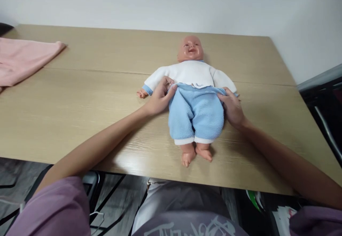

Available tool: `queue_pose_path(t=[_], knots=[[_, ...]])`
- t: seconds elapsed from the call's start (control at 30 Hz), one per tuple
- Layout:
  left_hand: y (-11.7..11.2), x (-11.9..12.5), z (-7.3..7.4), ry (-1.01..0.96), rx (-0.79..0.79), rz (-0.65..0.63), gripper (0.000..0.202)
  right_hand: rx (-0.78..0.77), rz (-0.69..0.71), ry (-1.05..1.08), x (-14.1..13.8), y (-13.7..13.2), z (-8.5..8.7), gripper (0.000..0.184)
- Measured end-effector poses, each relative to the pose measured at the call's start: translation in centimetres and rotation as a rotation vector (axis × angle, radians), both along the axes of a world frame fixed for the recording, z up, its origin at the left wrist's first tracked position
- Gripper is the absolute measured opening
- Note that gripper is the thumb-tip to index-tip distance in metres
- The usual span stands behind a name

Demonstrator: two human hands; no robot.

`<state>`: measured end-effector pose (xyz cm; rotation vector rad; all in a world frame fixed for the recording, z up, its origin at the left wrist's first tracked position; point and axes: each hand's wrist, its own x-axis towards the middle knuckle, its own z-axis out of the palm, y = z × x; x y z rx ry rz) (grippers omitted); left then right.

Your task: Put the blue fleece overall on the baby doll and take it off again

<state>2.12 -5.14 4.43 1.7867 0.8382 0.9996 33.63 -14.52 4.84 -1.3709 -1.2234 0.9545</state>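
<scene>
A baby doll (190,49) lies on its back on the table, head toward the wall and bare feet toward me. It wears a white long-sleeved top (191,72) with blue cuffs and fluffy light-blue pants (205,116) with white hems. My left hand (161,96) pinches the pants' waistband at the doll's hip on the left. On the opposite hip, my right hand (232,106) grips the other end of the waistband. Between the hands the waistband is stretched across the belly, meeting the lower edge of the top. Some of my fingers are hidden behind the cloth.
The wooden table (93,122) has a seam running across it. A pink cloth (24,59) lies at its far left. Behind stands a white wall (160,4). Dark chair parts show below the front edge, and a black object (326,111) stands beyond the right edge.
</scene>
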Motion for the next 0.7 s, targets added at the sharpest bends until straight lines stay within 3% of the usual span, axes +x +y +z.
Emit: queue_pose_path(t=[0.1,0.23,0.37,0.53,0.7], knots=[[-0.4,0.2,0.1,-0.03,-0.063,0.004,0.075,0.016,-0.048,-0.057,-0.5,-0.5,0.0,0.044],[-2.0,-1.0,0.0,0.037,-0.036,0.059,0.069,-0.012,-0.109,-0.081,-0.8,-2.4,-0.2,0.041],[-3.1,-2.1,-0.8,0.105,-0.033,0.053,0.064,-0.139,-0.144,0.096,-1.5,-3.7,-0.2,0.045],[-3.0,-2.1,-2.3,0.066,-0.026,0.061,0.065,-0.213,-0.122,0.356,-1.9,-2.9,-0.6,0.045],[-2.9,-2.0,-2.8,0.023,-0.024,0.064,0.062,-0.149,-0.055,0.259,-0.5,-2.1,-1.2,0.043]])
